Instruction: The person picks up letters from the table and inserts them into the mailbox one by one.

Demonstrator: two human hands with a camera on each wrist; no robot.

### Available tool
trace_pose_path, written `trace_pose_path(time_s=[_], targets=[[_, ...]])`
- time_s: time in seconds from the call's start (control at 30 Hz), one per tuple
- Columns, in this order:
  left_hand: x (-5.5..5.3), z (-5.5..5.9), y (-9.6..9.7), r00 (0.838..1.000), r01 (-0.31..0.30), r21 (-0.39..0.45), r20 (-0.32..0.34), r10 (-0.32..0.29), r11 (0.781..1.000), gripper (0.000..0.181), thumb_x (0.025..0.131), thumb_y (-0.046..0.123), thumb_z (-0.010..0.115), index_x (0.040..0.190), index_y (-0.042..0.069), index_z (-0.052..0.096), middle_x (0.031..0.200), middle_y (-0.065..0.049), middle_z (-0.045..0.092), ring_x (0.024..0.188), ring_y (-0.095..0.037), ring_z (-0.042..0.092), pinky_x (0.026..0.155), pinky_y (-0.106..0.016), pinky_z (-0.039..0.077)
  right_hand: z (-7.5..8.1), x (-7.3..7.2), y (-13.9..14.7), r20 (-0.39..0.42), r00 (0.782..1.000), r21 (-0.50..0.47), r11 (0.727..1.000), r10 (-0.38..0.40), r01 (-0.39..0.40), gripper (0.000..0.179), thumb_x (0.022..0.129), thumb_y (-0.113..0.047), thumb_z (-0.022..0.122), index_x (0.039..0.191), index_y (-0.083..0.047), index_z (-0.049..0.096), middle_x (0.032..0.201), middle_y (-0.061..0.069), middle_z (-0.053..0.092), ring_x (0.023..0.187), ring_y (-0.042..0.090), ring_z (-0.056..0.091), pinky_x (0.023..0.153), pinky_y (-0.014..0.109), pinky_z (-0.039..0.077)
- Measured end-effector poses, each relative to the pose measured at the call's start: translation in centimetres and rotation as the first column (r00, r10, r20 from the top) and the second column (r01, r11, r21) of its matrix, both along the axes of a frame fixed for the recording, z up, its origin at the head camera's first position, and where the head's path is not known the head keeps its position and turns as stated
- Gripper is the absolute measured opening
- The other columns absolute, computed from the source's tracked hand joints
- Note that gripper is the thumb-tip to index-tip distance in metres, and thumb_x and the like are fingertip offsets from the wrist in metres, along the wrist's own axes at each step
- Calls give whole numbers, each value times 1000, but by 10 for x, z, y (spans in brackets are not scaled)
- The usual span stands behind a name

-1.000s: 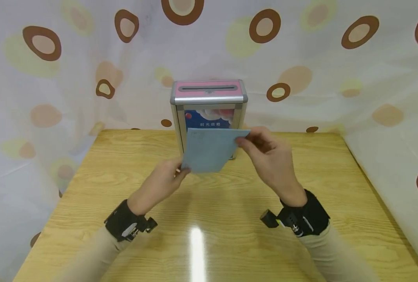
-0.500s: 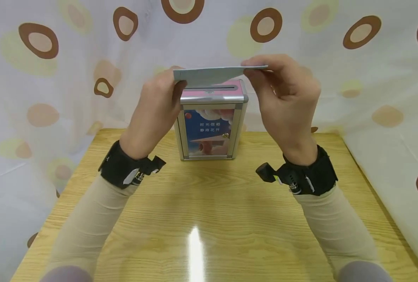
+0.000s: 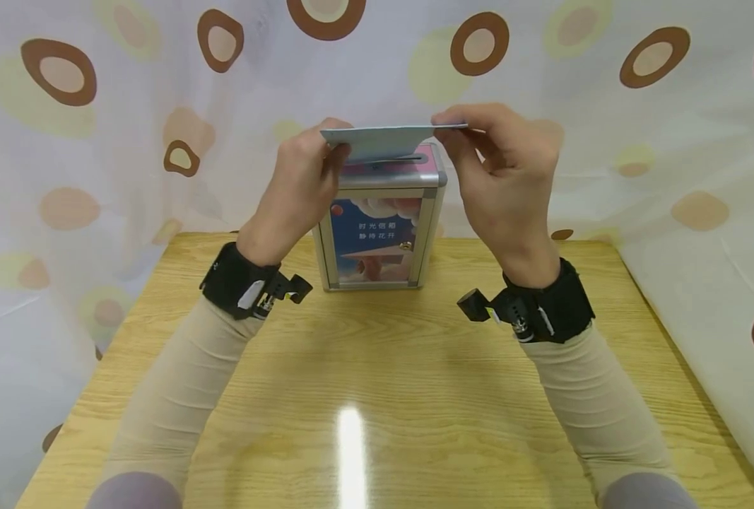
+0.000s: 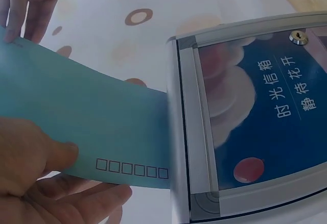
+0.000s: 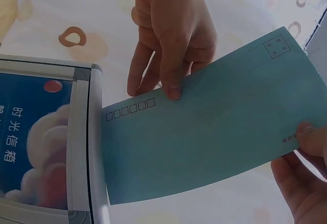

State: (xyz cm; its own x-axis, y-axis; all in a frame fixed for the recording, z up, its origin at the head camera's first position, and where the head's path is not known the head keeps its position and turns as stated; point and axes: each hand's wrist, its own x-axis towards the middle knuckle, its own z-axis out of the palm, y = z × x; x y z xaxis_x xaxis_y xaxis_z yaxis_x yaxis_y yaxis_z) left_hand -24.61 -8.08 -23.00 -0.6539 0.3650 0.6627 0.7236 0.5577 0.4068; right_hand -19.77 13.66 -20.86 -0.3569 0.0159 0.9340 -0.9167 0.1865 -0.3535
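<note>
A light blue envelope (image 3: 383,143) is held on edge over the top of a mailbox (image 3: 379,237) with a pink top and silver frame. My left hand (image 3: 300,180) pinches one end between thumb and fingers, and my right hand (image 3: 504,170) pinches the other. In the left wrist view the lower edge of the envelope (image 4: 117,117) meets the mailbox top and passes behind its front rim. The right wrist view shows printed postcode squares and a stamp corner on the envelope (image 5: 204,127). Part of the slot (image 3: 417,158) shows past the envelope's lower edge.
The mailbox stands near the back of a wooden table (image 3: 408,389), close to a patterned cloth backdrop (image 3: 377,78). A small lock (image 3: 405,246) sits on its front door. Black camera straps (image 3: 230,281) circle both wrists.
Both hands rose with the envelope from in front of the mailbox to above its top, turning it nearly edge-on. In the last half second they lowered it slightly toward the slot.
</note>
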Motion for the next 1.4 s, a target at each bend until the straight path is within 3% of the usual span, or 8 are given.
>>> trace_pose_path(time_s=[0.27,0.53,0.67,0.8,1.0,1.1,1.23,1.4], targets=[[-4,0,0,1000,12,19,9,-12,1000,28,107,-1,45,129,0,63,131,-16,69,125,-25,66,105,-35,54,0,-1,0,13,1000,-11,1000,-12,12,4,88,17,69,92,16,71,87,26,74,84,12,73,86,29,62],[2,-1,-2,1000,-3,68,4,3,998,26,106,0,48,128,0,62,129,-15,71,118,-25,71,79,-29,52,-5,-5,1,87,995,7,999,-43,43,6,92,12,68,95,16,71,95,25,73,90,10,71,92,33,61],[9,5,-2,996,-17,118,-82,26,993,22,106,2,52,123,-4,64,118,-18,73,114,-26,72,94,-32,59,-5,-11,2,94,993,25,997,-69,67,7,92,10,68,96,13,74,96,23,74,90,11,71,92,34,61],[14,10,-2,979,29,207,-202,14,978,20,104,4,56,119,-5,67,109,-18,74,107,-24,75,89,-35,62,-11,-22,3,122,986,58,992,-116,110,9,94,6,69,98,10,76,96,21,74,90,10,70,93,33,60],[12,-2,-3,942,57,232,-335,25,971,24,105,7,57,122,-5,68,115,-19,73,106,-24,74,88,-28,61,-31,-45,6,174,958,183,963,-229,197,15,98,-4,69,107,6,76,100,18,76,94,15,73,93,27,59],[9,-13,-3,955,30,198,-294,30,980,25,105,6,56,124,-4,68,118,-19,72,109,-27,71,89,-27,58,-40,-54,5,224,942,215,955,-251,204,16,98,-2,68,110,4,75,101,16,76,96,22,75,93,29,60],[5,-23,-4,985,-11,150,-166,36,989,28,103,3,59,129,-3,67,125,-20,70,117,-30,66,92,-34,58,-49,-60,3,295,907,267,938,-299,222,20,99,-2,65,117,2,72,105,16,76,101,23,75,94,35,60],[3,-26,-4,999,-39,50,18,38,998,42,101,6,62,141,-6,56,145,-23,58,139,-32,53,115,-37,46,-59,-60,3,359,873,317,923,-330,218,29,100,-4,64,128,1,66,115,19,73,110,24,72,94,38,61]])
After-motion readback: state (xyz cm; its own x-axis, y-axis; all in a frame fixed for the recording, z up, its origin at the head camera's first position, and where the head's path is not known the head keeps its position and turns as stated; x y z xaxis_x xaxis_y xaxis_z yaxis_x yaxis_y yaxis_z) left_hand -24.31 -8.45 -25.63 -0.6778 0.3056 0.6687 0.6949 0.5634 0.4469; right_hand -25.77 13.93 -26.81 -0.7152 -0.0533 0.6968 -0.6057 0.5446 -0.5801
